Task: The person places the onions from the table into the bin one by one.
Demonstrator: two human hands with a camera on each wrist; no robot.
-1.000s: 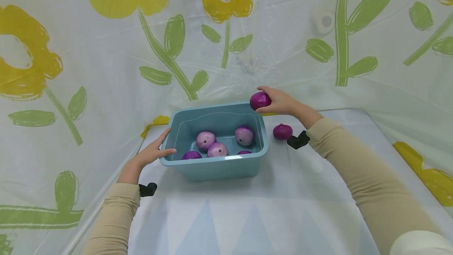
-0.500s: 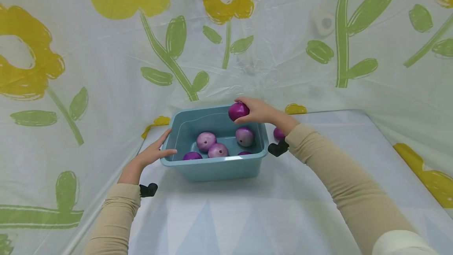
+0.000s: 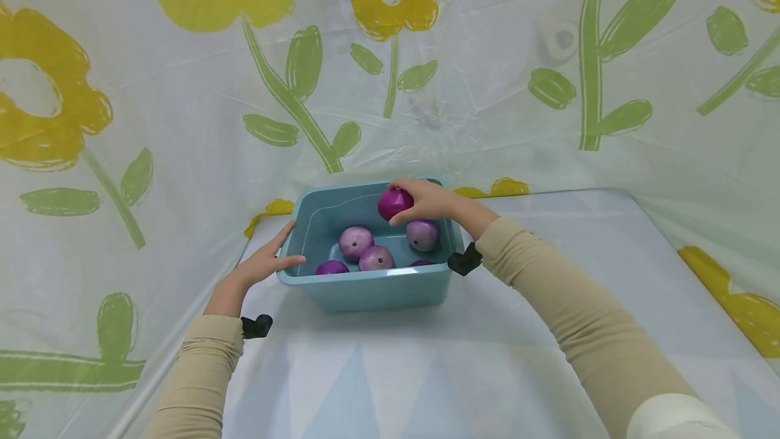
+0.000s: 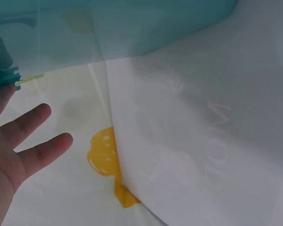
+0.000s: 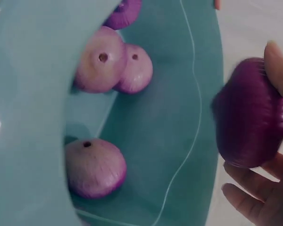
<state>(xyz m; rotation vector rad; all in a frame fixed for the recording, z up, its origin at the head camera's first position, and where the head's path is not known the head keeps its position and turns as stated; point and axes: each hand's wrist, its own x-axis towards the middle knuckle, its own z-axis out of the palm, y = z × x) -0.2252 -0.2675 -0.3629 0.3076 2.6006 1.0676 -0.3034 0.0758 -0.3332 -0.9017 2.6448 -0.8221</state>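
In the head view a light blue plastic bin sits on the table, with several purple onions inside, among them a pale onion and another onion. Over the bin's back right part, my right hand grips a dark purple onion, thumb and fingers round its sides. The right wrist view shows this onion above the bin's far wall. At the bin's left end, my left hand rests against the rim with fingers spread. In the left wrist view one fingertip reaches the bin's edge.
A pale tablecloth with blue triangles covers the table under the bin. Behind and to the left hangs a white sheet with yellow flowers. Black wrist cameras sit on both sleeves, the right camera close by the bin's right corner.
My right hand has carried the onion leftward and down from the bin's right edge to over its inside. The onion lying right of the bin is now hidden behind my right arm. My left hand stays put.
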